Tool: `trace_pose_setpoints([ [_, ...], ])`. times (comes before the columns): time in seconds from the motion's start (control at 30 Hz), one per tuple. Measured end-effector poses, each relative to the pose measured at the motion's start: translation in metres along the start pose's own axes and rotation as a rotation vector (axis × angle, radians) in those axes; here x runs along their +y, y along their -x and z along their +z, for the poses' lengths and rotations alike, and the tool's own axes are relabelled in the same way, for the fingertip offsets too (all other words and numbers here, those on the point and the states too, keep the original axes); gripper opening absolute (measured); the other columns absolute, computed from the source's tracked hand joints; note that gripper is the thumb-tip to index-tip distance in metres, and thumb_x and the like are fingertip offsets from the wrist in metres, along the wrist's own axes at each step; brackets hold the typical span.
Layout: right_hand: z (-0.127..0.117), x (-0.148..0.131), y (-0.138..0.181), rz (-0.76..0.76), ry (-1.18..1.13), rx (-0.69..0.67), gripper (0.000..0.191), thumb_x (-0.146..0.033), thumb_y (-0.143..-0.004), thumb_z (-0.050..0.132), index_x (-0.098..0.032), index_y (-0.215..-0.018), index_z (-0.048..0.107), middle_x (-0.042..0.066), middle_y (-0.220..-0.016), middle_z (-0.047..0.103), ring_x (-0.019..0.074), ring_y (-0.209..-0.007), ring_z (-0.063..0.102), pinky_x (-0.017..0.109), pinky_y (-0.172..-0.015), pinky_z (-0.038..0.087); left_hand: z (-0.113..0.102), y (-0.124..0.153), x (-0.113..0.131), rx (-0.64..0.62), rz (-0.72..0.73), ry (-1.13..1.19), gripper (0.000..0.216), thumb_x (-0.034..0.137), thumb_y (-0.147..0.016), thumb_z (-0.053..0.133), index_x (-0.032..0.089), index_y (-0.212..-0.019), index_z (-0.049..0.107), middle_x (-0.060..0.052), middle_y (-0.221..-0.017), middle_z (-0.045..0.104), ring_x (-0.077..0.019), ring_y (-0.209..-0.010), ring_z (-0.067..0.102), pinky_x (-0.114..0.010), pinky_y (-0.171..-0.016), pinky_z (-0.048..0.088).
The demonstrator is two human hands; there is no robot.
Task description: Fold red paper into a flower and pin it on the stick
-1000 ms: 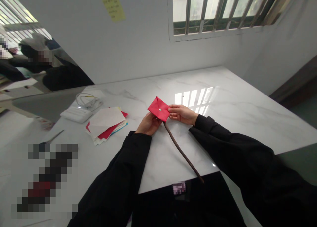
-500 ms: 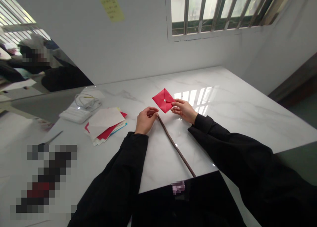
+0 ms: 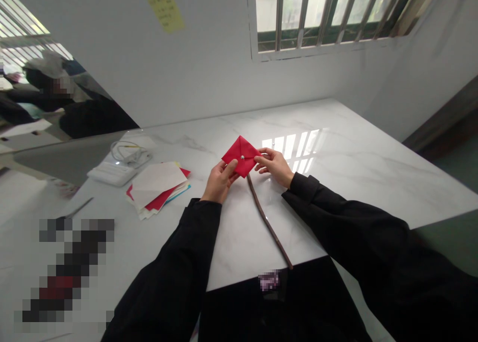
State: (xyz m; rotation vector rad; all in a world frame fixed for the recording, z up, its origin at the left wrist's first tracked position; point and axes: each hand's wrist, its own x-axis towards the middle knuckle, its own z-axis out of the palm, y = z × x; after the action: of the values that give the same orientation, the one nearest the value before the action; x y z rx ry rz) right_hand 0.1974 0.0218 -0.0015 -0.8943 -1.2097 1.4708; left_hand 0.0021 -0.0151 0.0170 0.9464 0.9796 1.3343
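Note:
A folded red paper square (image 3: 241, 156) with a small silver pin at its middle is held above the white marble table (image 3: 336, 172). My left hand (image 3: 219, 181) pinches its lower left edge, fingers closed on it. My right hand (image 3: 272, 166) pinches its right corner. A thin brown stick (image 3: 267, 222) runs from under the red paper toward me, down to the table's near edge.
A stack of coloured and white paper sheets (image 3: 159, 186) lies to the left. Behind it sit a white flat device (image 3: 110, 173) and a coiled white cable (image 3: 130, 153). A mirror at the left reflects people. A barred window is above the back wall.
My left hand, which had been off the paper and at the stick's top, has come back to grip the red paper. The paper has moved slightly left and toward me.

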Motion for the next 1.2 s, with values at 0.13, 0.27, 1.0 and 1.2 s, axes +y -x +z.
trace_pose_setpoints([
  [0.13,0.003,-0.002,0.003,0.006,0.029,-0.038,0.030,-0.037,-0.082,0.082,-0.020,-0.102,0.067,0.001,-0.079,0.074,0.0133,-0.067,0.068,0.023,-0.058,0.054,0.005,0.003,-0.006,0.017,0.025,-0.024,0.053,0.038,-0.064,0.098,0.012,-0.104,0.074,-0.013,-0.104,0.080,-0.0310,-0.106,0.075,-0.039,-0.093,0.060],
  [0.27,0.005,-0.004,0.004,-0.007,0.065,-0.046,0.028,-0.034,-0.082,0.083,-0.020,-0.100,0.068,0.000,-0.076,0.071,0.0120,-0.063,0.064,0.023,-0.058,0.052,0.002,0.001,-0.007,0.069,0.025,-0.019,0.052,0.034,-0.062,0.099,0.012,-0.102,0.075,-0.011,-0.100,0.081,-0.0309,-0.107,0.075,-0.040,-0.096,0.060],
  [1.0,0.011,-0.013,0.016,-0.572,0.610,0.177,0.019,-0.033,-0.089,0.080,-0.029,-0.106,0.075,0.008,-0.134,0.064,0.0303,-0.128,0.058,0.050,-0.108,0.051,0.004,0.004,-0.005,0.095,0.078,-0.083,0.051,0.031,-0.063,0.096,0.014,-0.106,0.076,-0.006,-0.097,0.079,-0.0224,-0.091,0.074,-0.035,-0.088,0.060],
  [1.2,0.012,-0.006,0.014,-0.673,0.762,0.087,0.014,-0.027,-0.085,0.085,-0.028,-0.097,0.079,0.007,-0.136,0.064,0.0305,-0.129,0.058,0.054,-0.114,0.047,0.007,0.005,-0.007,0.049,0.068,-0.072,0.055,0.036,-0.061,0.098,0.014,-0.106,0.077,-0.006,-0.097,0.079,-0.0209,-0.088,0.073,-0.035,-0.087,0.060],
])
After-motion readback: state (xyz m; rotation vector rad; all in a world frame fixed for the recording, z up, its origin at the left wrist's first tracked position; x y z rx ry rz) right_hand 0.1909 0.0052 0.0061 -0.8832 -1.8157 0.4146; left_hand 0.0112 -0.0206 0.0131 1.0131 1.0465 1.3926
